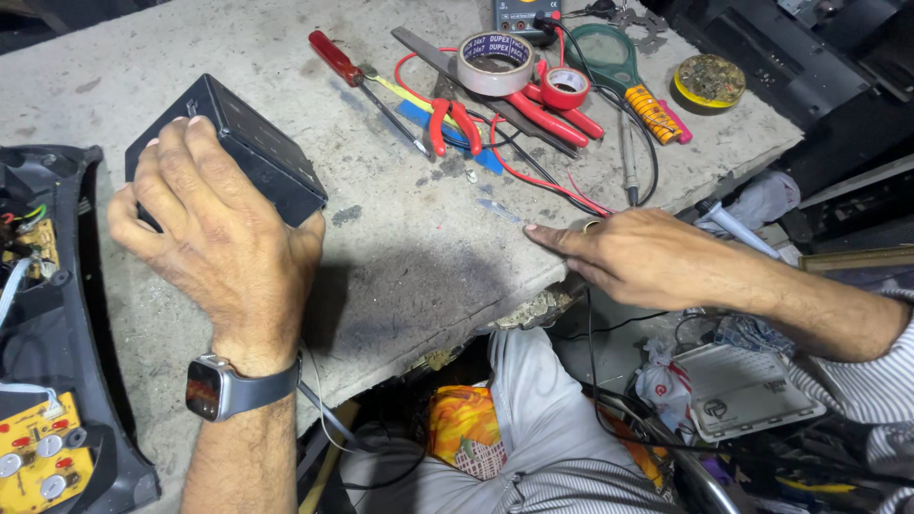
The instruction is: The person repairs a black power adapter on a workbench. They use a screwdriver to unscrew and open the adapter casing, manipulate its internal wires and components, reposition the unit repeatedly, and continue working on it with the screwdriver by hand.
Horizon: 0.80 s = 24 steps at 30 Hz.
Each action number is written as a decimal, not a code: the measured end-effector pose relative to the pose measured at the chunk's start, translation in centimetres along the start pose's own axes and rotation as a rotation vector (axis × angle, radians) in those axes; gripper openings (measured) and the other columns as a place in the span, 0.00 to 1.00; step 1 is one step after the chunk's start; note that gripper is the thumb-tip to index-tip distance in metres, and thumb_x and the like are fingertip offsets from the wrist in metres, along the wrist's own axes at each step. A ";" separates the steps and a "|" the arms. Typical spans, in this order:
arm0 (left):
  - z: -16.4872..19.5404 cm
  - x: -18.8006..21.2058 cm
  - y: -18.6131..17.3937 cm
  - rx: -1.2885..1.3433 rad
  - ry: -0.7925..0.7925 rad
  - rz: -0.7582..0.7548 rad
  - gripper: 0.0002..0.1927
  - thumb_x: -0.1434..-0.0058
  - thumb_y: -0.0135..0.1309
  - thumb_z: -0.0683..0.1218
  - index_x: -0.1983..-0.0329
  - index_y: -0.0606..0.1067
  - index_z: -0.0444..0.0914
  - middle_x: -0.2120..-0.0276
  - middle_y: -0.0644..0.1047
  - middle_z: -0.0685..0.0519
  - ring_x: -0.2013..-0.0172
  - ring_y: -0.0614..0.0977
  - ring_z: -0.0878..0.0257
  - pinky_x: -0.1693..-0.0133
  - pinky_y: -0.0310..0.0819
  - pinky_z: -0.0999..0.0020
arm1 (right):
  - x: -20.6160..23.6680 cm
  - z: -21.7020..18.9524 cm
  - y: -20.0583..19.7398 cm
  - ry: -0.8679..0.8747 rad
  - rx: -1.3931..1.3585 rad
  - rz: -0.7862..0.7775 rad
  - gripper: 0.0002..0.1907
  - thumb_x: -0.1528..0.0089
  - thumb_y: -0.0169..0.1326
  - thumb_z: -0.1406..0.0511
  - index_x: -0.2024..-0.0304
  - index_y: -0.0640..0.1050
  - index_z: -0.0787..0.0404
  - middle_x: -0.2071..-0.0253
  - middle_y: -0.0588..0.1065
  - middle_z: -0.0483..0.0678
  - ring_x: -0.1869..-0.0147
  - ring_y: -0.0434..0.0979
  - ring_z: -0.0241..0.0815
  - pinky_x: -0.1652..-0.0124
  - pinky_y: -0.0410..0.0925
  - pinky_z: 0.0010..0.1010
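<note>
My left hand (214, 238) lies on top of a dark rectangular box (249, 148) and grips it on the grey concrete bench (400, 266); a smartwatch is on that wrist. My right hand (633, 252) reaches in from the right, flat on the bench edge, index finger stretched toward a small clear plastic bit (498, 208). It holds nothing. A ring shows on one finger.
Behind lie a red-handled screwdriver (335, 58), red pliers (452, 126), two tape rolls (495, 63), a magnifier (602, 52), a multimeter (522, 13) with red and black leads, and a tin (709, 79). An opened appliance with yellow circuit boards (38, 466) sits at left.
</note>
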<state>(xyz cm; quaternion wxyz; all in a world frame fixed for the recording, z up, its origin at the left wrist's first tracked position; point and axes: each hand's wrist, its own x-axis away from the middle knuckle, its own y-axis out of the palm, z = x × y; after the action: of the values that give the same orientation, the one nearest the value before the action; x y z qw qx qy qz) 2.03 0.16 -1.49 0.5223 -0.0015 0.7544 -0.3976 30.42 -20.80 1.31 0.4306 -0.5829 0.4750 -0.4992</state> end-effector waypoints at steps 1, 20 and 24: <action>-0.1 0.0 -0.1 -0.004 0.005 0.003 0.55 0.55 0.78 0.55 0.32 0.62 0.27 0.36 0.69 0.38 0.36 0.68 0.49 0.37 0.55 0.47 | 0.2 0.2 0.2 0.061 -0.118 0.009 0.33 0.38 0.51 0.61 0.29 0.66 0.48 0.77 0.75 0.57 0.76 0.78 0.56 0.70 0.70 0.50; 1.3 -0.6 -0.3 -0.081 0.003 0.011 0.50 0.53 0.71 0.52 0.31 0.63 0.26 0.37 0.71 0.39 0.37 0.71 0.48 0.35 0.58 0.45 | 4.9 0.7 0.8 0.170 0.315 -0.241 0.40 0.40 0.56 0.61 0.24 0.65 0.39 0.62 0.77 0.42 0.60 0.80 0.45 0.60 0.73 0.37; 1.9 -1.0 -0.4 -0.017 -0.053 0.035 0.51 0.48 0.72 0.54 0.30 0.62 0.23 0.39 0.70 0.36 0.41 0.73 0.46 0.40 0.59 0.44 | 3.5 0.5 0.6 -0.083 -0.385 0.260 0.23 0.39 0.62 0.57 0.42 0.81 0.55 0.59 0.81 0.46 0.62 0.82 0.39 0.64 0.74 0.30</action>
<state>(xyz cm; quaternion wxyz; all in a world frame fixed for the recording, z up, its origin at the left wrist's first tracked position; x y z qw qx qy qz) 3.84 -0.82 -0.72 0.5489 -0.0033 0.7436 -0.3819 31.07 -24.36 1.29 0.3914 -0.6083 0.6142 -0.3153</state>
